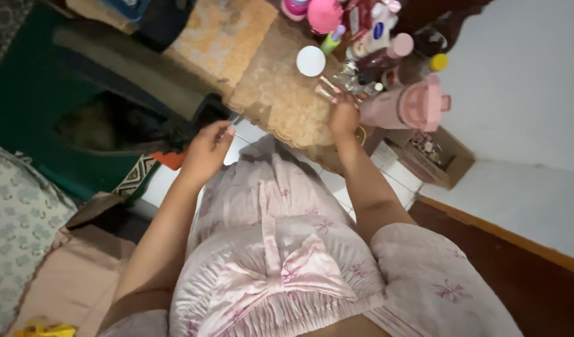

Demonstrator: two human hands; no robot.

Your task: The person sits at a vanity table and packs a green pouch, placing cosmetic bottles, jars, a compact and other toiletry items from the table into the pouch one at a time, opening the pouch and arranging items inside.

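Cluttered counter (pixel 280 106) w/ a tan, lace-edged cloth runs diagonally across the top of the view, white wall at right, dark wood floor at lower right. You're looking straight down over your pale pink floral dress w/ a bow at the chest.

Your right hand (pixel 343 116) reaches out to the counter's near edge, amid a cluster of small cosmetic bottles (pixel 355 78). Its fingers (pixel 337 95) are curled together, tips touching small slim items there; too blurred to tell exactly what they grip, or if the grip is closed.

Your left hand (pixel 207 150) hangs off the counter's left corner, above the white tiled floor (pixel 249 132). Its fingers are bent in, thumb and forefinger pinched on a thin dark object (pixel 234 118) that sticks out toward the counter; can't make out what it is.

Around the right hand: a round white lid (pixel 310 61) lies on the cloth just up-left of it. A pink tumbler w/ a lid (pixel 407 106) sits just to its right, at the counter's edge. Further back stand a pink round container (pixel 325 15), a green tube w/ purple cap (pixel 332 41), a bottle w/ yellow cap (pixel 436 63), plus more tubes and jars packed close.

Below the counter, near the wall, an open cardboard box (pixel 446 163) of small items sits on the floor. At left is a dark green piece of furniture (pixel 31 106); a patterned cushion (pixel 18 212) is at the far left edge.
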